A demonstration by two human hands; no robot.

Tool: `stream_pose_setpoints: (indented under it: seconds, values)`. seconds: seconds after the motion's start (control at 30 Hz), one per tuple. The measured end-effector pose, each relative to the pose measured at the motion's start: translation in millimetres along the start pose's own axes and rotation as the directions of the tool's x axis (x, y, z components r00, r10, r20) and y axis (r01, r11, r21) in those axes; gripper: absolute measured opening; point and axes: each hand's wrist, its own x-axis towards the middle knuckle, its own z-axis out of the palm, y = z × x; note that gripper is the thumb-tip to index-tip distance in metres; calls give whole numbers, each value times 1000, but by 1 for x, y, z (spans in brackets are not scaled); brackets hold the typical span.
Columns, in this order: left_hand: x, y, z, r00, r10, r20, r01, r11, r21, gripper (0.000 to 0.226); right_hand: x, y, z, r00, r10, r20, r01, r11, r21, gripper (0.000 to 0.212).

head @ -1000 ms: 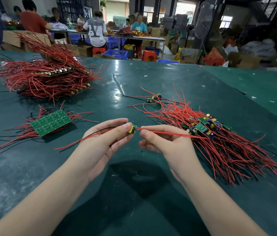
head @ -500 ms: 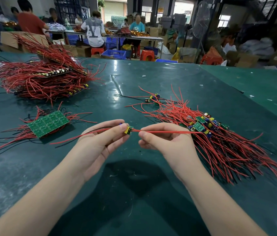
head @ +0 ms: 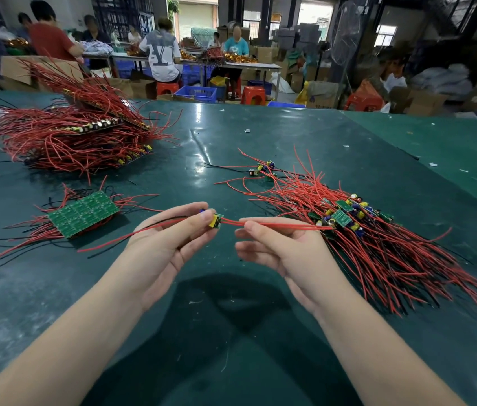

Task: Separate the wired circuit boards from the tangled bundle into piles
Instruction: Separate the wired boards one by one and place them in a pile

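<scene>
— How far along?
— The left hand (head: 169,244) pinches one small green wired circuit board (head: 215,221); the right hand (head: 272,244) pinches its red wires (head: 275,225).
— What's left?
— Most: a red-wired tangled bundle (head: 363,230) at three o'clock on the dark green desk (head: 231,332), another heap (head: 73,136) at ten o'clock.

A single head-worn, wide-angle view looks forward and down over the green counter (head: 260,148) from its near edge. Both forearms reach in from the bottom corners, close to the lens. The counter's far edge runs across the upper third, with the workshop beyond it small and distant.
</scene>
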Motion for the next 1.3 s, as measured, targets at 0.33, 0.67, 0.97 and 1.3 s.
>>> stream_pose_setpoints:
  seconds: [0.33,0.67,0.97,1.3]
  values:
    - [0,-1,2,999,35,8,-35,999,-23,17,6,0,-2,986,158,-52,-137,948,286,10]
    - [0,-5,0,999,34,9,-34,999,-18,24,8,3,-6,974,160,-159,-113,956,271,17]
    - [0,-6,-1,1000,10,-19,-11,999,-52,22,8,0,-8,956,170,-239,-98,953,288,12]
    - [2,-8,-4,1000,4,-21,-5,998,-57,22,9,-8,-14,923,139,-359,-41,963,267,2]
